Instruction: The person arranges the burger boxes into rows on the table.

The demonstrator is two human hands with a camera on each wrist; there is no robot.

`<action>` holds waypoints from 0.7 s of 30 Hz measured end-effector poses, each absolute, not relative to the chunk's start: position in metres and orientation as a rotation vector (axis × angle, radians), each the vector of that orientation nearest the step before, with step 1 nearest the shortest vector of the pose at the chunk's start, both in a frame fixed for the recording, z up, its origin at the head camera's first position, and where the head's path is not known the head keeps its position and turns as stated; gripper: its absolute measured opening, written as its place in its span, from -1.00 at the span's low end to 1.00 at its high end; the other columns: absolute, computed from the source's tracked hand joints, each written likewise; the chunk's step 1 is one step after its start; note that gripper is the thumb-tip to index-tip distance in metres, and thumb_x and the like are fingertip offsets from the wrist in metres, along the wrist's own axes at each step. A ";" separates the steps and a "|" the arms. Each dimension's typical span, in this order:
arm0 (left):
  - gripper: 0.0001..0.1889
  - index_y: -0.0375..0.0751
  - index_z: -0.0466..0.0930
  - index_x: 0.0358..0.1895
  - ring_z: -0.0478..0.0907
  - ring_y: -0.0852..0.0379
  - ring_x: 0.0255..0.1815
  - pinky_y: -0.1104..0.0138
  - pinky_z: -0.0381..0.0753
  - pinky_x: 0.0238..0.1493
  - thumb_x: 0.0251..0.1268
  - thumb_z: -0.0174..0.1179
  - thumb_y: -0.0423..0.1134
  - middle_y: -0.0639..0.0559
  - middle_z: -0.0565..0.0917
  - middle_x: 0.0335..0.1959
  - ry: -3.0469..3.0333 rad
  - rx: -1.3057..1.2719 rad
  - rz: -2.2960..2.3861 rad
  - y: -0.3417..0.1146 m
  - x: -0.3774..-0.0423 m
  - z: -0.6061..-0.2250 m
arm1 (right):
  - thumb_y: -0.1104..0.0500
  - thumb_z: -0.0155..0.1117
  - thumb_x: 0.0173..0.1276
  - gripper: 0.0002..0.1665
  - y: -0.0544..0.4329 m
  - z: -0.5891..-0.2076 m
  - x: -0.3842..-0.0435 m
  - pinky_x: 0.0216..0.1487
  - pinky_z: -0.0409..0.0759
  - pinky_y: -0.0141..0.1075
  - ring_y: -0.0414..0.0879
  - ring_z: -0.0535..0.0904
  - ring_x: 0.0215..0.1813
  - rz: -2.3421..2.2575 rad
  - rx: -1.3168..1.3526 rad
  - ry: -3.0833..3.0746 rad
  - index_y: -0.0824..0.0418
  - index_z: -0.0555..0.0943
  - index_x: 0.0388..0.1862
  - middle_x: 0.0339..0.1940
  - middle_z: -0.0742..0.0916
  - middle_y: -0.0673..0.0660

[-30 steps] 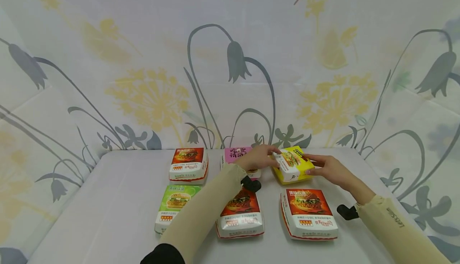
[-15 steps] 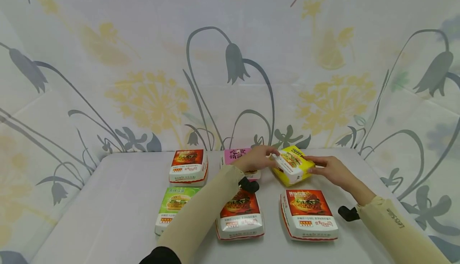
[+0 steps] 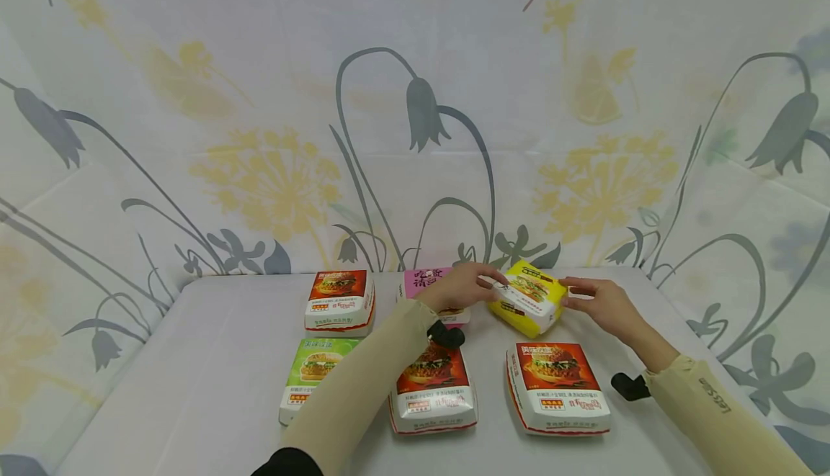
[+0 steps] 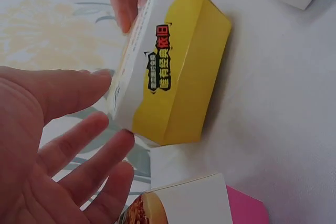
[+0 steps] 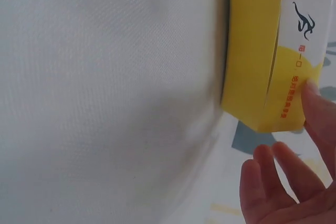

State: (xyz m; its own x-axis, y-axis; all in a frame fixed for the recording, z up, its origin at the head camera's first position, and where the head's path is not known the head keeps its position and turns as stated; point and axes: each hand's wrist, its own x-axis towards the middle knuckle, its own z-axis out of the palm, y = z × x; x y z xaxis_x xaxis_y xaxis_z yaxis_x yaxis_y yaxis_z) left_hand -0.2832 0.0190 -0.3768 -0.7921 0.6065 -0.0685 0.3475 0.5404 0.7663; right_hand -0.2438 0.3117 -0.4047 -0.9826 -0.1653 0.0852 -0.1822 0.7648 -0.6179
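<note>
A yellow and white burger box (image 3: 528, 296) sits at an angle on the back right of the white table. My left hand (image 3: 463, 285) reaches to its left side; in the left wrist view the fingers are spread and fairly straight, with fingertips right at the box edge. On the other side is my right hand (image 3: 606, 307), its thumb against the box in the right wrist view and its other fingers straight and apart from it. A pink burger box (image 3: 424, 278) lies partly hidden behind the left hand.
Red and white burger boxes stand at back left (image 3: 339, 303), front middle (image 3: 434, 397) and front right (image 3: 558, 389). A green one (image 3: 314, 371) at front left is partly covered by the left sleeve. A flower-patterned cloth (image 3: 415, 101) hangs behind the table (image 3: 194, 389).
The yellow burger box has turned on the table, its near side swinging to the right. Both hands stay beside it with only small shifts of the fingers.
</note>
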 end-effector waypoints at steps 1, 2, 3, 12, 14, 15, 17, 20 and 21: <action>-0.69 0.03 0.65 0.17 0.54 0.06 0.21 0.24 0.55 0.15 0.40 0.25 -0.23 0.01 0.54 0.29 2.451 0.792 1.119 0.019 -0.283 -0.377 | 0.02 0.38 0.37 -0.38 0.312 -0.405 -0.244 0.11 0.51 0.21 0.38 0.49 0.24 1.018 0.265 -2.926 0.36 0.55 0.28 0.22 0.60 0.42; -0.69 0.03 0.66 0.17 0.55 0.07 0.20 0.25 0.55 0.15 0.40 0.25 -0.23 0.01 0.53 0.29 2.449 0.794 1.123 0.019 -0.283 -0.377 | 0.01 0.38 0.36 -0.37 0.312 -0.405 -0.244 0.08 0.54 0.19 0.37 0.52 0.21 1.008 0.242 -2.925 0.36 0.55 0.27 0.20 0.61 0.43; -0.70 0.03 0.67 0.16 0.55 0.07 0.19 0.26 0.55 0.14 0.41 0.24 -0.24 0.01 0.53 0.30 2.449 0.799 1.123 0.019 -0.282 -0.377 | -0.01 0.38 0.36 -0.37 0.312 -0.405 -0.243 0.05 0.57 0.17 0.36 0.54 0.18 0.999 0.222 -2.923 0.37 0.56 0.26 0.18 0.63 0.43; -0.70 0.13 0.70 0.14 0.49 0.09 0.17 0.28 0.54 0.12 0.41 0.24 -0.24 0.08 0.53 0.32 2.456 0.799 1.097 0.021 -0.279 -0.377 | -0.04 0.37 0.37 -0.32 0.311 -0.404 -0.240 0.03 0.59 0.12 0.31 0.57 0.15 1.065 0.172 -2.912 0.39 0.52 0.29 0.20 0.61 0.41; -0.68 0.15 0.69 0.16 0.49 0.10 0.17 0.28 0.53 0.12 0.41 0.24 -0.23 0.09 0.52 0.32 2.461 0.807 1.073 0.021 -0.278 -0.377 | -0.04 0.35 0.39 -0.31 0.311 -0.403 -0.239 0.07 0.56 0.15 0.32 0.55 0.18 1.104 0.192 -2.920 0.38 0.50 0.31 0.23 0.59 0.41; -0.67 0.15 0.68 0.17 0.50 0.11 0.16 0.28 0.53 0.11 0.41 0.25 -0.23 0.09 0.52 0.32 2.461 0.810 1.061 0.022 -0.278 -0.376 | -0.06 0.33 0.40 -0.30 0.311 -0.403 -0.238 0.09 0.55 0.17 0.34 0.54 0.20 1.120 0.208 -2.926 0.39 0.48 0.33 0.25 0.58 0.42; -0.66 0.14 0.67 0.20 0.52 0.12 0.13 0.31 0.54 0.08 0.41 0.25 -0.22 0.06 0.54 0.31 2.464 0.816 1.031 0.022 -0.277 -0.375 | -0.10 0.30 0.41 -0.27 0.311 -0.402 -0.238 0.12 0.53 0.19 0.34 0.52 0.23 1.145 0.231 -2.938 0.37 0.47 0.35 0.28 0.56 0.43; -0.64 0.12 0.65 0.22 0.56 0.14 0.07 0.35 0.55 0.03 0.40 0.26 -0.23 0.02 0.57 0.25 2.452 0.811 1.008 0.023 -0.276 -0.374 | -0.16 0.29 0.41 -0.21 0.311 -0.403 -0.239 0.16 0.50 0.22 0.35 0.47 0.28 1.188 0.263 -2.961 0.36 0.43 0.39 0.32 0.52 0.44; -0.63 0.11 0.64 0.23 0.56 0.15 0.07 0.35 0.56 0.01 0.40 0.26 -0.23 0.01 0.58 0.24 2.449 0.809 1.002 0.023 -0.276 -0.374 | -0.17 0.29 0.40 -0.19 0.311 -0.403 -0.239 0.17 0.48 0.23 0.36 0.45 0.31 1.201 0.275 -2.972 0.35 0.42 0.40 0.33 0.50 0.45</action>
